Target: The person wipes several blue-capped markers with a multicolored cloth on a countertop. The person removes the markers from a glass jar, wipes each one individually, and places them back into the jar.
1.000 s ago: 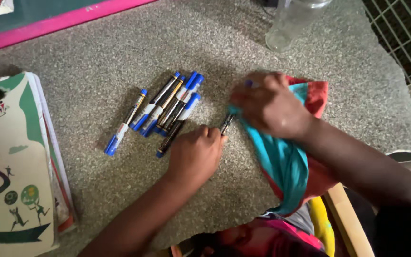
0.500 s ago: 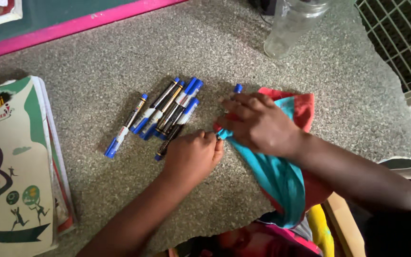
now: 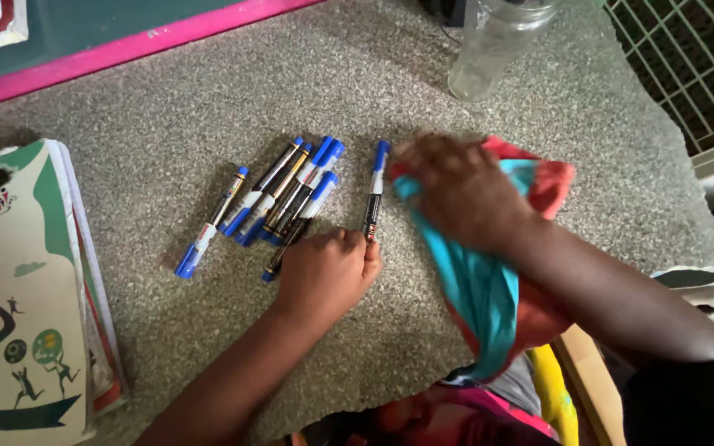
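Blue-capped pen (image 3: 373, 192) lies alone on the speckled grey table (image 3: 159, 116), its dark lower end touching the fingertips of the left hand (image 3: 328, 272). This hand is curled, knuckles up, with the fingers bent under; whether they pinch the pen end or only press on it cannot be told, because the tip of the pen is hidden by them. Just beyond the same fingers, to their left, a bundle of blue pens (image 3: 283, 198) lies in a loose row, and one more pen (image 3: 211, 224) lies a little apart from that bundle.

On the other side of the single pen, the right hand (image 3: 464, 192) lies flat with the fingers spread over a red and teal pouch (image 3: 497, 281). The fingers press on the cloth and hide its upper opening, so it is not clear if the pouch is open. The lower part of the pouch hangs over the table edge.

Far above the fingers stands a clear plastic bottle (image 3: 493, 45), cut off by the frame. A green and white book (image 3: 18, 289) at the left is also cut off.
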